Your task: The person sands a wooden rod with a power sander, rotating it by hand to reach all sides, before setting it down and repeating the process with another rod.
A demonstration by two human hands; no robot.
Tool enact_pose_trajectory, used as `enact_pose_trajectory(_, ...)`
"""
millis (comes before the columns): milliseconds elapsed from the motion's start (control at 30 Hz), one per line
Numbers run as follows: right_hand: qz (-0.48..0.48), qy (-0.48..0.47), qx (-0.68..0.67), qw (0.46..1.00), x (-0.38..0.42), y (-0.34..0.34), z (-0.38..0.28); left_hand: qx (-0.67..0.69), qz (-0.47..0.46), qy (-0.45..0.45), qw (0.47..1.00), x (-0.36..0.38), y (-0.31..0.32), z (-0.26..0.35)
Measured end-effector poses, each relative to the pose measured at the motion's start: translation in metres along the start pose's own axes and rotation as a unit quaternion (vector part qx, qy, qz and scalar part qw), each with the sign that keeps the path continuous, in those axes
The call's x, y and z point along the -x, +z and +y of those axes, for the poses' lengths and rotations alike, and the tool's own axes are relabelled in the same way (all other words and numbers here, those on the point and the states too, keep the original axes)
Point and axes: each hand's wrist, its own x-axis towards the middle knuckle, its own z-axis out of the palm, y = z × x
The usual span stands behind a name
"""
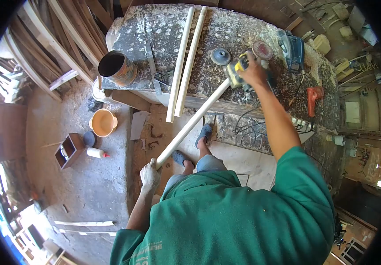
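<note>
My left hand (150, 174) is wrapped around the lower end of a long pale wooden pole (195, 115). The pole slants up and to the right, its far end reaching the workbench edge. There my right hand (254, 73) grips a yellow and black power sander (239, 73), which meets the pole's far end; the tool is slightly blurred. Two more pale wooden strips (182, 57) lie side by side across the bench, left of the sander. Close to the sander are a grey-blue round disc (220, 56) and a reddish round disc (262, 50).
On the spotted workbench (164, 22) stand a rusty can (119, 68), a blue power tool (293, 51) and a red tool (315, 99). Black cables (248, 126) hang at its front. To the left are an orange tub (103, 122), a wooden box (70, 151) and a white bottle (96, 153).
</note>
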Motion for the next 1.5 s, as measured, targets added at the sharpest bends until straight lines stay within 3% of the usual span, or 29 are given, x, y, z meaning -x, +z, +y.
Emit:
enact_pose_trajectory(67, -0.063, -0.003, -0.007, 0.998, 0.039, -0.011, -0.036, 0.007, -0.026, -0.024, 0.999, -0.002, -0.016, 0.01)
enact_pose_trajectory(133, 0.01, -0.109, 0.018, 0.994, 0.096, 0.014, -0.054, 0.013, -0.046, -0.037, 0.998, -0.001, -0.021, 0.014)
enact_pose_trajectory(167, -0.124, -0.079, -0.085, 0.986, 0.122, -0.013, -0.088, 0.015, -0.049, -0.036, 0.998, -0.002, -0.02, 0.012)
enact_pose_trajectory(200, -0.117, -0.129, -0.064, 0.983, 0.148, 0.006, -0.095, 0.017, -0.053, -0.034, 0.998, -0.003, -0.018, 0.01)
enact_pose_trajectory(267, -0.193, -0.177, -0.103, 0.96, 0.188, -0.001, -0.123, 0.016, -0.048, -0.031, 0.998, -0.003, -0.014, 0.003)
enact_pose_trajectory(333, -0.082, -0.316, -0.098, 0.94, 0.199, 0.001, -0.121, 0.01, -0.04, -0.032, 0.999, -0.002, -0.012, -0.005)
enact_pose_trajectory(367, -0.153, -0.246, -0.119, 0.95, 0.193, 0.0, -0.117, 0.005, -0.035, -0.034, 0.999, -0.001, -0.012, -0.009)
enact_pose_trajectory(400, -0.165, -0.178, -0.088, 0.966, 0.179, -0.001, -0.11, 0.001, -0.029, -0.038, 0.999, 0.001, -0.011, -0.013)
enact_pose_trajectory(433, -0.143, -0.158, -0.07, 0.975, 0.158, 0.0, -0.093, -0.007, -0.024, -0.036, 0.999, 0.001, -0.007, -0.016)
enact_pose_trajectory(467, -0.051, -0.18, -0.051, 0.981, 0.128, 0.013, -0.065, -0.01, -0.021, -0.037, 0.999, 0.0, -0.009, -0.014)
enact_pose_trajectory(567, -0.023, -0.046, -0.016, 0.999, 0.039, 0.014, -0.018, -0.028, -0.011, -0.042, 0.999, 0.002, -0.018, -0.004)
enact_pose_trajectory(600, -0.108, 0.029, -0.01, 0.994, 0.018, -0.023, -0.021, -0.035, -0.01, -0.043, 0.998, 0.002, -0.02, -0.004)
enact_pose_trajectory(700, 0.032, 0.003, 0.06, 0.998, -0.023, 0.011, 0.018, -0.046, -0.005, -0.047, 0.998, 0.004, -0.025, -0.003)
enact_pose_trajectory(800, -0.081, -0.012, -0.016, 0.997, 0.023, -0.006, -0.034, -0.05, -0.002, -0.051, 0.997, 0.003, -0.031, -0.002)
enact_pose_trajectory(933, -0.073, -0.176, -0.077, 0.979, 0.135, 0.018, -0.108, -0.039, -0.007, -0.047, 0.998, 0.004, -0.027, 0.0)
enact_pose_trajectory(1000, -0.149, -0.258, -0.088, 0.95, 0.182, 0.006, -0.134, -0.023, -0.008, -0.047, 0.999, 0.006, -0.033, 0.006)
enact_pose_trajectory(1067, -0.09, -0.328, -0.101, 0.935, 0.198, 0.012, -0.131, -0.018, -0.001, -0.031, 0.999, 0.006, -0.028, -0.003)
enact_pose_trajectory(1100, -0.205, -0.263, -0.149, 0.931, 0.19, -0.005, -0.133, -0.005, 0.006, -0.015, 1.0, 0.007, -0.026, -0.009)
enact_pose_trajectory(1167, -0.135, -0.183, -0.129, 0.965, 0.155, 0.007, -0.104, 0.01, 0.014, 0.009, 1.0, 0.011, -0.024, -0.013)
enact_pose_trajectory(1200, -0.116, -0.179, -0.053, 0.975, 0.125, 0.0, -0.09, 0.012, 0.018, 0.02, 1.0, 0.012, -0.023, -0.013)
enact_pose_trajectory(1233, -0.113, -0.115, 0.005, 0.987, 0.1, -0.013, -0.079, 0.013, 0.022, 0.03, 0.999, 0.013, -0.023, -0.014)
enact_pose_trajectory(1267, -0.07, -0.094, -0.028, 0.993, 0.073, -0.002, -0.055, 0.008, 0.01, 0.026, 1.0, 0.014, -0.024, -0.013)
enact_pose_trajectory(1333, -0.125, 0.012, -0.035, 0.991, 0.024, -0.028, -0.033, -0.001, -0.012, 0.019, 1.0, 0.015, -0.028, -0.009)
enact_pose_trajectory(1433, -0.001, 0.02, 0.017, 1.0, -0.011, -0.012, -0.003, -0.014, -0.011, 0.074, 0.997, 0.015, -0.038, -0.003)
enact_pose_trajectory(1500, -0.077, 0.039, -0.049, 0.995, 0.013, -0.026, -0.027, -0.006, -0.018, 0.055, 0.998, 0.009, -0.043, -0.004)
